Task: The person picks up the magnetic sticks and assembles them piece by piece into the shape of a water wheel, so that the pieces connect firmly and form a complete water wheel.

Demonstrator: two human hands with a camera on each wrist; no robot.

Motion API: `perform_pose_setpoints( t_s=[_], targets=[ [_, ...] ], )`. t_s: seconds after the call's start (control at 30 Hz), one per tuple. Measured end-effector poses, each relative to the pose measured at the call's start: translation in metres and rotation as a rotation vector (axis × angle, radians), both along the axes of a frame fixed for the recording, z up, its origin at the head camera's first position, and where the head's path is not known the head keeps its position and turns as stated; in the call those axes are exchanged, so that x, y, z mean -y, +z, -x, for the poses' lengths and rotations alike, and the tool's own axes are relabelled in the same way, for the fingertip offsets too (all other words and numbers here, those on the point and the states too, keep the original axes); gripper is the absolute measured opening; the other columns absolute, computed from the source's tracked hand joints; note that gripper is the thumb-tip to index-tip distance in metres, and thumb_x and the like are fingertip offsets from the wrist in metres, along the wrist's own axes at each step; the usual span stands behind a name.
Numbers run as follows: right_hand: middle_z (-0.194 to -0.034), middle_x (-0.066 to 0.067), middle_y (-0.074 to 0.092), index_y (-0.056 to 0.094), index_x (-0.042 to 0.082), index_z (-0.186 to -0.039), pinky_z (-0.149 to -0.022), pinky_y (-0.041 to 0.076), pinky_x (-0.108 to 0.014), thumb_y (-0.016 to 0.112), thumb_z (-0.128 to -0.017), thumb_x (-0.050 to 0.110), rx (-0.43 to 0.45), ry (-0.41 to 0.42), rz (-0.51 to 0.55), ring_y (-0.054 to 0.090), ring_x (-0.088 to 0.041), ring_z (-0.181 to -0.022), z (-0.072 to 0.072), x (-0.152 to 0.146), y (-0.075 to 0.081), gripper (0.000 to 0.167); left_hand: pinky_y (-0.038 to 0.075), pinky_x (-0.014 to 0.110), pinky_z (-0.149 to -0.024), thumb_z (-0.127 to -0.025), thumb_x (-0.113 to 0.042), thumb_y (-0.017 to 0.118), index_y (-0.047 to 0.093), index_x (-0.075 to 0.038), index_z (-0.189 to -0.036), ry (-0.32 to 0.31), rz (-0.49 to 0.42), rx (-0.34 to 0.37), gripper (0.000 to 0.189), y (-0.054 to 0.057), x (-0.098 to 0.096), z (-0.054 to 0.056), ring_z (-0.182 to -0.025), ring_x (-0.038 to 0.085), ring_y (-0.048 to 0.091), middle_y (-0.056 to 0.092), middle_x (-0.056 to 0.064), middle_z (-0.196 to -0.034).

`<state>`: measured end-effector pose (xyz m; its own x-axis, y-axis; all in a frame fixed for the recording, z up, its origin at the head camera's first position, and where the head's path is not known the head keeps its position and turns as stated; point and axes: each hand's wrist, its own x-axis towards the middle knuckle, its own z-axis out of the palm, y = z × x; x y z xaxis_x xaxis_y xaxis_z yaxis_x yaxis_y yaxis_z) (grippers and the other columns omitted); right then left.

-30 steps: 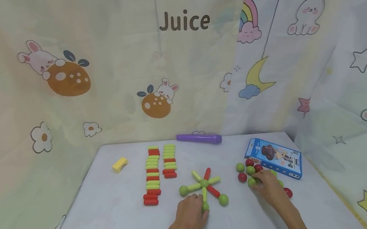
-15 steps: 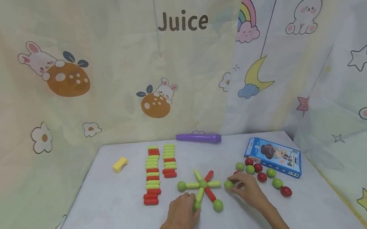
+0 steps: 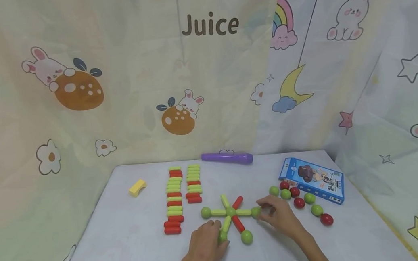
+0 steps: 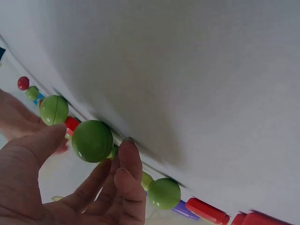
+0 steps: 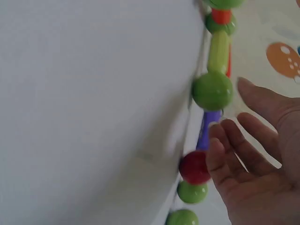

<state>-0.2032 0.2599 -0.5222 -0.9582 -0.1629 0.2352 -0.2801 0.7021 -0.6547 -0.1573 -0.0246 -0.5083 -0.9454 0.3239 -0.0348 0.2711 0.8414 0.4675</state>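
A star of red and light-green sticks lies on the table around a green ball (image 3: 231, 212). More green balls cap some stick ends, such as the left ball (image 3: 206, 212) and the lower-right ball (image 3: 247, 237). My left hand (image 3: 206, 242) pinches the green ball (image 4: 93, 140) at the lower-left stick between thumb and fingers. At the right end, a green ball (image 3: 256, 212) sits on a light-green stick (image 5: 218, 51). My right hand (image 3: 282, 218) is beside that ball, thumb and fingers spread and slightly apart from it in the right wrist view.
Loose red and green balls (image 3: 299, 203) lie at the right by a blue box (image 3: 316, 179). Two columns of sticks (image 3: 174, 203) are laid out left of the star. A purple microphone-shaped stick (image 3: 227, 158) lies at the back, a yellow arched block (image 3: 137, 188) at the left.
My right hand has carried a green ball leftward from the loose pile to the star's right stick, where it now sits. The star has turned slightly and shifted left, my left hand with it.
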Motion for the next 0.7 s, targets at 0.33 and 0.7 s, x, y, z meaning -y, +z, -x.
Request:
perform_pose_setpoints(
  t_s=[0.33, 0.7],
  targets=[
    [-0.103, -0.004, 0.076, 0.077, 0.007, -0.118, -0.075, 0.057, -0.025, 0.088, -0.088, 0.003, -0.150, -0.160, -0.062, 0.067, -0.023, -0.095, -0.001, -0.040, 0.012, 0.032, 0.053, 0.032, -0.068, -0.092, -0.034, 0.088, 0.073, -0.006, -0.116, 0.019, 0.087, -0.006, 0.040, -0.001, -0.006, 0.002, -0.076, 0.011, 0.050, 0.060, -0.001, -0.091],
    [-0.114, -0.006, 0.075, 0.074, 0.006, -0.129, -0.087, 0.062, -0.040, 0.089, -0.086, 0.002, -0.009, -0.116, -0.097, 0.067, -0.024, -0.102, 0.009, -0.038, -0.005, 0.046, 0.050, 0.031, -0.064, -0.092, -0.028, 0.087, 0.074, -0.007, -0.111, 0.008, 0.101, -0.062, 0.031, -0.001, -0.001, 0.006, -0.076, 0.011, 0.049, 0.055, -0.003, -0.087]
  ],
)
